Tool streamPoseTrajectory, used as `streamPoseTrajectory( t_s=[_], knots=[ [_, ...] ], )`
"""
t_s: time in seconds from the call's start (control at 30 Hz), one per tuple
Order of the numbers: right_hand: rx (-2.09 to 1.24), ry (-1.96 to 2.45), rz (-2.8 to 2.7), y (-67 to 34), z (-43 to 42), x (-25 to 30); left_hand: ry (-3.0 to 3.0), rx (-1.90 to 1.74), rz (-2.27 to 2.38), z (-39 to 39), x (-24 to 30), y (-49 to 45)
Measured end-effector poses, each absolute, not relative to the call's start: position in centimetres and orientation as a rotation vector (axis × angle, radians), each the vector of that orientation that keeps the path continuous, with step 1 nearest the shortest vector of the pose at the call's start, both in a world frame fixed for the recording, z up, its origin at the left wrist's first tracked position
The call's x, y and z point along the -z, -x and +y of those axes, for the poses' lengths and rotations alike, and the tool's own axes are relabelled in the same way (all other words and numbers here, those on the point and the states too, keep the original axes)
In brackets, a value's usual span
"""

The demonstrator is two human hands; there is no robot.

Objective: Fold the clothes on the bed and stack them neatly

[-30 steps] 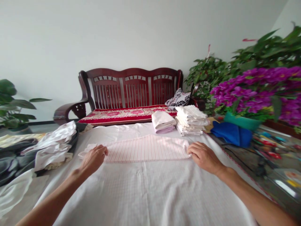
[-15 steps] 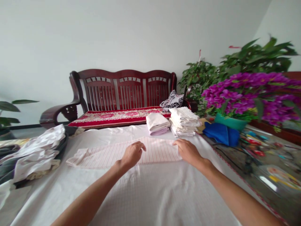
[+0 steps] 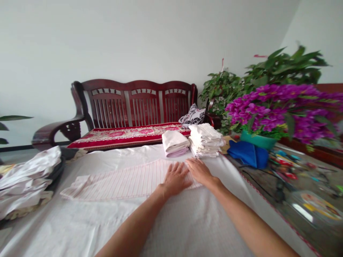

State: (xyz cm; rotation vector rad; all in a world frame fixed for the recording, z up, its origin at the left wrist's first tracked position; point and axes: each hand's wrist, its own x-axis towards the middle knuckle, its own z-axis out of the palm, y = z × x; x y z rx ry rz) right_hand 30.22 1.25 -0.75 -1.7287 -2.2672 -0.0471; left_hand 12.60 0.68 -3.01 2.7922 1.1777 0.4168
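Note:
A pale cloth with thin pink stripes (image 3: 120,182), folded into a long strip, lies across the white sheet (image 3: 193,228). Flat on its right part rests my left hand (image 3: 175,178), fingers spread. Beside it, my right hand (image 3: 199,171) lies with outstretched fingers on the strip's right end, its fingertips close to the left hand. Neither hand grips anything. Just behind the hands sit a small folded stack in cream and lilac (image 3: 175,142) and a taller stack of folded white cloths (image 3: 205,139).
Rumpled clothes (image 3: 29,178) are heaped at the left. To the right, a blue cloth (image 3: 249,152), a teal pot (image 3: 258,140) with purple flowers, a clear plastic box (image 3: 316,208) and small clutter lie on a dark surface. A wooden bench (image 3: 142,92) stands behind.
My left hand has moved right and flattened onto the striped cloth. The right hand has come inward from the cloth's end, straightening its fingers. The view has turned slightly right.

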Motion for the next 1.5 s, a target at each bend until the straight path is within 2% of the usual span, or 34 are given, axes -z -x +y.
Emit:
streamPoseTrajectory(
  t_s=[0.3,0.5,0.63,0.8,1.03,1.17,1.3,1.5],
  knots=[
    [0.254,1.757,-2.29,-30.6,-0.5,1.0,-2.864,-0.395,1.137,0.5,3.6,-12.0],
    [0.117,1.777,-2.312,-31.0,-0.7,2.1,-2.857,-0.4,1.223,1.5,3.8,-10.3],
    [-0.092,1.578,-2.242,-33.2,-0.4,1.8,-2.844,-0.398,1.401,1.8,3.6,-8.6],
    [-0.271,1.317,-2.265,-36.4,-2.6,-0.5,-2.794,-0.436,1.332,1.4,2.8,-8.1],
    [-0.132,1.426,-2.254,-36.3,-3.6,-2.0,-2.751,-0.519,0.889,-1.3,1.2,-11.0],
    [0.02,1.542,-2.08,-35.0,-2.7,-3.7,-2.574,-0.576,1.126,-0.9,-0.3,-12.6],
    [0.139,1.455,-1.935,-33.1,-3.9,-4.7,-2.353,-0.68,1.294,1.4,-2.7,-12.7],
    [0.036,1.287,-2.407,-30.0,-6.8,-1.8,-2.341,-0.826,1.252,3.3,-5.0,-12.2]
  ],
)
